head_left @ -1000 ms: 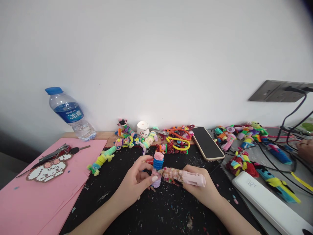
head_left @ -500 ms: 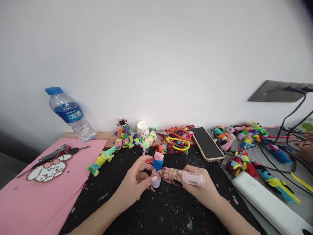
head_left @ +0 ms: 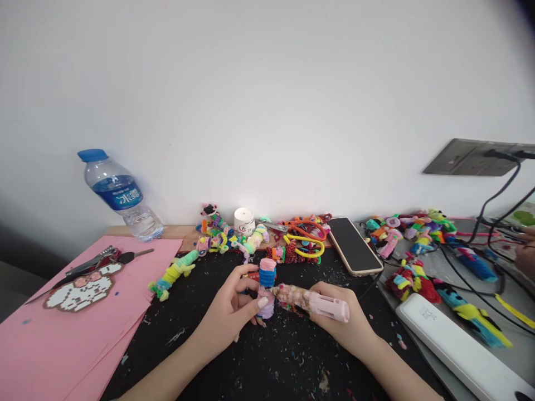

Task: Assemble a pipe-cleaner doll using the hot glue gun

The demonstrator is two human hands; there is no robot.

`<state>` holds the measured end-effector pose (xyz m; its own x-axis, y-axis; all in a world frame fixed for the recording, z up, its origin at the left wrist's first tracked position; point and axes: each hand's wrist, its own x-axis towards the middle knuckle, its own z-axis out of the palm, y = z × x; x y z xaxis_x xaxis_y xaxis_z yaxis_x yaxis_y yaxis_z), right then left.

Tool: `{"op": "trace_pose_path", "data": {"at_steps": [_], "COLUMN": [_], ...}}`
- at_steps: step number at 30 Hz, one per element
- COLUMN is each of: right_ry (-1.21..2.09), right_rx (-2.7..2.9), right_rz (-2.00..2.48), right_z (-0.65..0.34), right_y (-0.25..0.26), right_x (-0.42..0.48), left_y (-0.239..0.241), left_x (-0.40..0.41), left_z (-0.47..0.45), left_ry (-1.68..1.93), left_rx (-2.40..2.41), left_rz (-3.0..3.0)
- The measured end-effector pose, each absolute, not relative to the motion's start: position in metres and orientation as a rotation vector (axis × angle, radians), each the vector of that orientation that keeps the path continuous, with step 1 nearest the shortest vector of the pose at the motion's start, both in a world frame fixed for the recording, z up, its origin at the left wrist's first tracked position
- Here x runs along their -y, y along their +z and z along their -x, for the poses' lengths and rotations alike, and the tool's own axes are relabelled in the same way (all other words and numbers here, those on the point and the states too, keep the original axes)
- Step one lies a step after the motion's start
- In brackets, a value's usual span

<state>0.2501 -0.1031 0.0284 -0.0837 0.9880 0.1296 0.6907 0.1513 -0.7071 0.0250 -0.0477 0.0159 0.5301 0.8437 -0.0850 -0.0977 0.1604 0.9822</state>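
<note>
My left hand (head_left: pixel 234 306) has its thumb and fingers closed around a small upright pipe-cleaner figure (head_left: pixel 267 275), coiled in pink, blue and lilac bands. Its lower part is partly covered by my thumb. A red strip (head_left: pixel 253 275) with small print shows behind it, by my index finger. In my right hand (head_left: pixel 345 314) is a pink glue gun (head_left: pixel 330 306), held sideways and crusted with coloured fuzz toward its front. The gun's tip points left and is at the figure's middle, just under the blue band; whether it touches cannot be made out.
A black mat (head_left: pixel 200 356) strewn with scraps lies below. Around it are pink sheets (head_left: pixel 79 345), a leaning water bottle (head_left: pixel 121 195), a white cup (head_left: pixel 244 220), scissors (head_left: pixel 307 245), a phone (head_left: pixel 357 245), a white power bank (head_left: pixel 455 340), cables and pipe-cleaner figures (head_left: pixel 422 234). Another person's hand (head_left: pixel 525 256) shows at right.
The pipe-cleaner figure has shifted very slightly left, and the glue gun with it. Both hands keep their grip.
</note>
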Motion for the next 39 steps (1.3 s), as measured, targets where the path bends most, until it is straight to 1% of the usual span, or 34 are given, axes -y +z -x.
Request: {"op": "trace_pose_path", "data": {"at_steps": [8,17,39], "right_ry": [0.522,0.458,0.515], "right_rx": [1.9,1.934,1.909], "right_rz": [1.591,1.602,1.622], "right_z": [-0.2485,-0.2497,-0.2453], "right_y": [0.0286,0.0256,0.0279], "right_x": [0.1043,0.105,0.1054], "left_y": [0.0127,0.0142,0.0156], "left_x": [0.0487,0.0499,0.0498], "left_z": [-0.0244,-0.025,-0.0245], "left_ry": [0.767,0.782,0.805], "left_rx": [-0.754,-0.787,-0.834], "left_rz": [-1.234,-1.272,-1.292]}}
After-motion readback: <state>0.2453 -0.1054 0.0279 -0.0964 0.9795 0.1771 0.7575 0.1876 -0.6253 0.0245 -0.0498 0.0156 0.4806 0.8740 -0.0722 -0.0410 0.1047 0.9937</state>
